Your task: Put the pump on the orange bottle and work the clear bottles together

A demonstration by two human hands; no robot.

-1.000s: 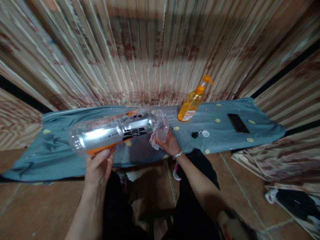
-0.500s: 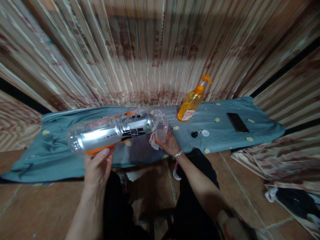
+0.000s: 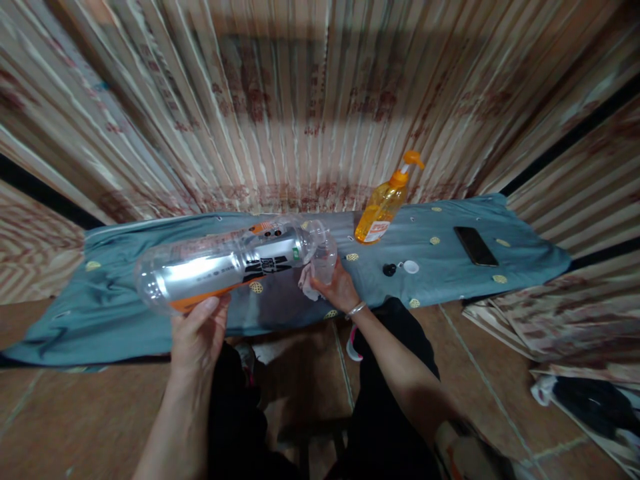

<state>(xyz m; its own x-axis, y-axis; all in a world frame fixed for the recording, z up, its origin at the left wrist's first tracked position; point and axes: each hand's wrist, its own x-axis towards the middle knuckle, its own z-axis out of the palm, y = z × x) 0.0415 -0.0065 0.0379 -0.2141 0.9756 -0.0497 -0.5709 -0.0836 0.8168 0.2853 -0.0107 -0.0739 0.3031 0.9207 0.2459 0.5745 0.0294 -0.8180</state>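
Observation:
My left hand (image 3: 197,337) grips a large clear plastic bottle (image 3: 225,267) with an orange and black label, held on its side with its mouth to the right. The mouth tilts into a small clear cup (image 3: 324,257) that my right hand (image 3: 336,288) holds, together with a crumpled white cloth (image 3: 306,280), above the blue-grey cloth-covered table (image 3: 450,267).
An orange pump bottle (image 3: 383,207) stands at the back of the table. A black cap (image 3: 389,269) and a white cap (image 3: 411,267) lie to its front right. A dark phone (image 3: 475,245) lies further right. Patterned curtains hang behind; folded fabric lies on the floor at right.

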